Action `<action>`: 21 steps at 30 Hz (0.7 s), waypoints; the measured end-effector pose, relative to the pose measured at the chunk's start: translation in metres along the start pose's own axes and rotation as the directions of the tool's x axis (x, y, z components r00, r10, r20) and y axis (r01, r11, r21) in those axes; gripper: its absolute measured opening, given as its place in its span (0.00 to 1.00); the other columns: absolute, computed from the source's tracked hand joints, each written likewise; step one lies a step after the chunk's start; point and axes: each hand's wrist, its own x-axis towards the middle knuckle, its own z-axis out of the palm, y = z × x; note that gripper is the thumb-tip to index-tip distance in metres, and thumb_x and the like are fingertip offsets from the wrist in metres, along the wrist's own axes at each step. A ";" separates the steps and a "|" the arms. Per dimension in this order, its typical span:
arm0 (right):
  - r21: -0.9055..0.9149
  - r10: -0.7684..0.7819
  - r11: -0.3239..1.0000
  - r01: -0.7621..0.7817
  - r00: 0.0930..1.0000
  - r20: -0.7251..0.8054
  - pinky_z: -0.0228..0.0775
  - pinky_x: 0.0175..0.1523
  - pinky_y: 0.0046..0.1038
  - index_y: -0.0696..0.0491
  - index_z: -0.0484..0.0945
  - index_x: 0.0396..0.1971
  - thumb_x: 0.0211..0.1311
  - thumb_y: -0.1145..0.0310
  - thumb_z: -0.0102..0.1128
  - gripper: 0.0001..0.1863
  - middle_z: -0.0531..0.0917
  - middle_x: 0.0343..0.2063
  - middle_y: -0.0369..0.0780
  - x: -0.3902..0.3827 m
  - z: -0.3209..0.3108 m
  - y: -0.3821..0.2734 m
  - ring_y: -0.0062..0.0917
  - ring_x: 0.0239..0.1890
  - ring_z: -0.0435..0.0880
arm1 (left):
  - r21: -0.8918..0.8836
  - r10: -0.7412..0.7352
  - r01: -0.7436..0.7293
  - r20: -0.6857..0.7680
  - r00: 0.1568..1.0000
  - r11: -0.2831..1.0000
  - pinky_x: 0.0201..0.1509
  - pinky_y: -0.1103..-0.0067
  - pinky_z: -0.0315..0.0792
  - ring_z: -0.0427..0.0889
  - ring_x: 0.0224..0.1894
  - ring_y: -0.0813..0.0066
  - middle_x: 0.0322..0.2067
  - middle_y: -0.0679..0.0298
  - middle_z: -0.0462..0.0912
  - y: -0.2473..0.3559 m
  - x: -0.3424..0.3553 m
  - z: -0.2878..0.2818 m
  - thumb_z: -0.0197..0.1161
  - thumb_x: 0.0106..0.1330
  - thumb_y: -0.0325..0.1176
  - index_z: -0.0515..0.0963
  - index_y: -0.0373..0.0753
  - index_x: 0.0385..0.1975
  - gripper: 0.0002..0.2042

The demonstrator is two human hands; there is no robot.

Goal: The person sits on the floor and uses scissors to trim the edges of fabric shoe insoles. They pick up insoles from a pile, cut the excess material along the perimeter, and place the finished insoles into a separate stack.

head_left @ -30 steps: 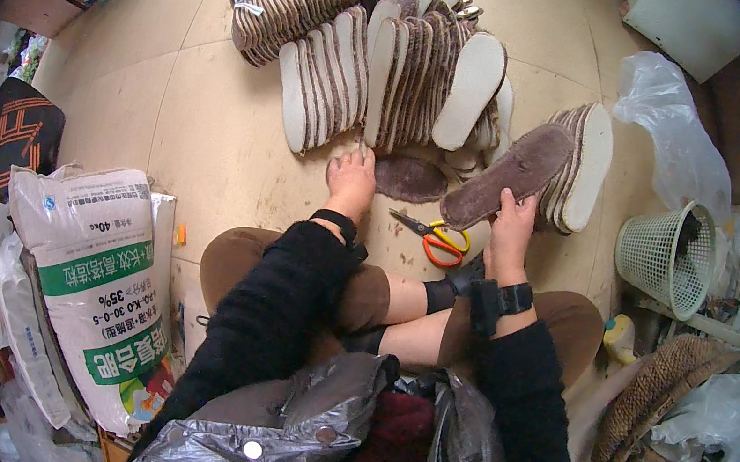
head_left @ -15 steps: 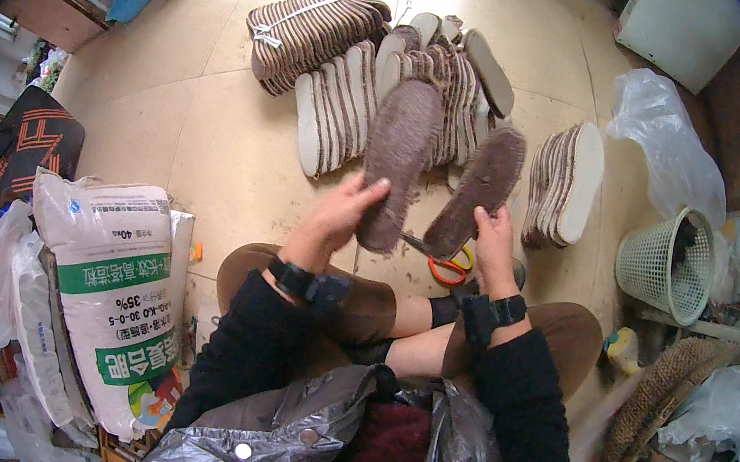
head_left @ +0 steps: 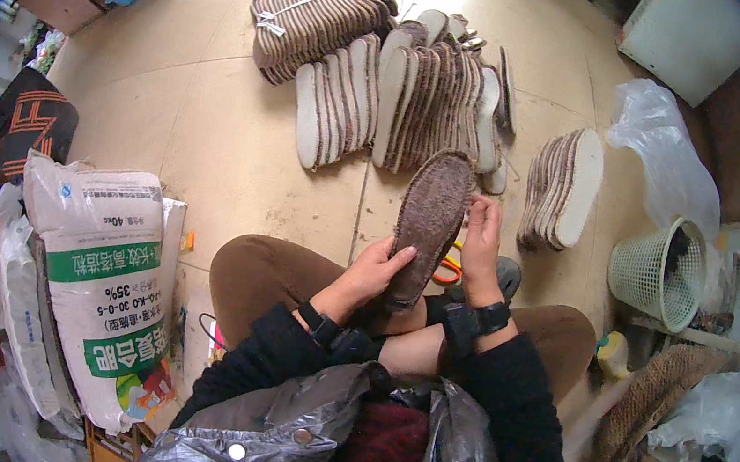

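Note:
A dark brown fuzzy insole [head_left: 433,216] is held upright over my crossed legs. My left hand [head_left: 374,269] grips its lower end, thumb lying on the fuzzy face. At its upper right edge, the bent fingers of my right hand [head_left: 483,242] are closed on the rim. A second insole may lie behind the first, but I cannot see it. Scissors with orange and yellow handles [head_left: 449,269] show partly behind the insole, beside my right wrist. Ahead on the floor stand rows of insoles [head_left: 435,108], brown and pale sides alternating.
A tied insole bundle [head_left: 319,21] lies at the far left of the rows. A smaller insole stack [head_left: 565,190] stands to the right, near a plastic bag [head_left: 661,144] and a pale green basket [head_left: 652,275]. At my left is a large white-and-green sack [head_left: 102,288].
The two insoles, held apart before, have come together into what shows as one. My right hand has moved up to its edge. The view has shifted slightly.

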 end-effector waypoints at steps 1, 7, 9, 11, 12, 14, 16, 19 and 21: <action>-0.054 -0.088 0.995 0.086 0.996 -0.033 0.60 0.54 0.29 0.58 0.69 0.43 0.69 0.53 0.42 0.21 0.70 0.40 0.42 0.004 -0.006 -0.004 0.30 0.45 0.69 | 0.068 -0.027 0.027 0.001 1.000 0.997 0.44 0.79 0.72 0.75 0.38 0.79 0.38 0.65 0.79 -0.001 0.001 0.001 0.50 0.70 0.35 0.69 0.30 0.48 0.14; -0.383 -0.310 0.877 0.291 0.951 0.011 0.58 0.56 0.35 0.57 0.69 0.46 0.55 0.45 0.59 0.31 0.69 0.43 0.42 0.015 -0.018 -0.016 0.35 0.47 0.67 | 0.110 -0.109 0.093 0.143 0.984 0.990 0.44 0.79 0.71 0.75 0.38 0.80 0.37 0.64 0.79 -0.010 0.005 0.004 0.50 0.70 0.35 0.70 0.30 0.48 0.15; -0.372 -0.251 0.903 0.216 0.967 -0.048 0.61 0.53 0.35 0.58 0.69 0.45 0.51 0.49 0.65 0.31 0.71 0.41 0.44 0.016 -0.016 -0.013 0.37 0.44 0.69 | 0.180 -0.162 0.123 0.218 0.962 0.976 0.45 0.80 0.71 0.74 0.38 0.81 0.38 0.67 0.78 -0.012 0.006 0.003 0.49 0.71 0.37 0.68 0.31 0.50 0.16; -0.261 -0.045 0.965 0.016 0.993 -0.105 0.64 0.50 0.32 0.59 0.70 0.42 0.54 0.53 0.64 0.26 0.74 0.37 0.44 0.021 -0.014 -0.009 0.34 0.39 0.71 | 0.165 -0.086 0.051 0.215 0.973 0.985 0.46 0.80 0.70 0.74 0.39 0.81 0.38 0.67 0.78 -0.014 0.008 0.005 0.49 0.71 0.37 0.68 0.31 0.50 0.16; -0.083 -0.032 0.996 0.023 0.993 -0.111 0.66 0.41 0.25 0.59 0.72 0.37 0.61 0.58 0.58 0.17 0.76 0.29 0.39 0.021 -0.017 -0.008 0.24 0.30 0.71 | 0.154 -0.052 0.019 0.212 0.976 0.988 0.46 0.80 0.70 0.74 0.40 0.81 0.39 0.67 0.77 -0.015 0.009 0.005 0.49 0.71 0.37 0.68 0.31 0.50 0.16; 0.066 0.057 0.997 -0.050 0.994 -0.095 0.63 0.42 0.19 0.58 0.73 0.37 0.65 0.61 0.53 0.14 0.75 0.29 0.33 0.024 -0.021 -0.006 0.16 0.32 0.69 | 0.125 -0.083 0.059 0.196 0.977 0.990 0.48 0.80 0.69 0.73 0.41 0.81 0.39 0.67 0.78 -0.015 0.009 0.005 0.49 0.71 0.37 0.70 0.31 0.48 0.15; 0.188 0.115 0.978 -0.093 0.987 -0.109 0.62 0.42 0.16 0.56 0.75 0.37 0.70 0.63 0.46 0.12 0.74 0.30 0.29 0.026 -0.023 -0.006 0.11 0.33 0.68 | 0.101 -0.090 0.071 0.191 0.978 0.992 0.48 0.80 0.69 0.73 0.41 0.81 0.39 0.66 0.78 -0.014 0.010 0.006 0.49 0.71 0.37 0.71 0.31 0.47 0.15; 0.464 0.118 0.882 -0.084 0.992 -0.043 0.63 0.42 0.17 0.54 0.75 0.34 0.69 0.64 0.48 0.11 0.76 0.30 0.29 0.025 -0.023 -0.006 0.12 0.33 0.70 | 0.093 -0.066 0.049 0.185 0.981 0.994 0.48 0.80 0.69 0.73 0.41 0.81 0.39 0.66 0.78 -0.013 0.010 0.007 0.49 0.71 0.37 0.70 0.31 0.48 0.15; 0.586 0.187 0.800 -0.130 0.982 -0.037 0.65 0.42 0.18 0.53 0.74 0.33 0.68 0.65 0.50 0.08 0.77 0.31 0.30 0.025 -0.020 -0.006 0.14 0.33 0.72 | 0.115 -0.067 0.048 0.169 0.983 0.992 0.48 0.80 0.69 0.73 0.41 0.80 0.38 0.66 0.78 -0.012 0.009 0.006 0.49 0.71 0.37 0.70 0.31 0.48 0.15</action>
